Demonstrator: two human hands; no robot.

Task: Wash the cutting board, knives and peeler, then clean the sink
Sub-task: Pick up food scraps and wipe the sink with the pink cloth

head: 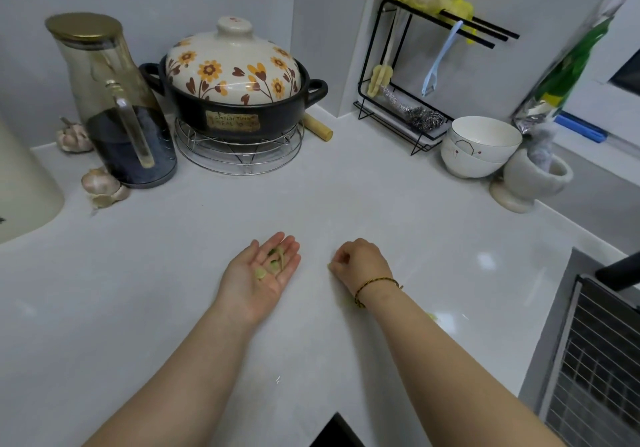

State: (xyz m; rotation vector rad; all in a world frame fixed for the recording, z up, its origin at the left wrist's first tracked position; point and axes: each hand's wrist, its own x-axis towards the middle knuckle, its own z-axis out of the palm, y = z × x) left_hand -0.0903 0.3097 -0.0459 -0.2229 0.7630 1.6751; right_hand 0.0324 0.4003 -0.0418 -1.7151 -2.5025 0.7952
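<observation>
Blue peeler (437,62) hangs on rack (485,29), upper right. Sink (554,335) edge lower right. Mid-frame, left hand (263,271) flat, palm up, carrying green scraps (273,263). Right hand (360,263) pinches scrap (329,266) on bench (207,238), well apart from pot (235,100) and bowls (481,148).

Flowered pot (235,79), glass jug (114,107), bowls (481,146)

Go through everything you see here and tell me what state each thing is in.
Left hand: open, palm up, carrying scraps.
Right hand: pinching a scrap on the counter.
Pot: lid on.
Carafe: capped, part full.
Peeler: hanging on the rack.
Bowls: stacked, upright.
</observation>
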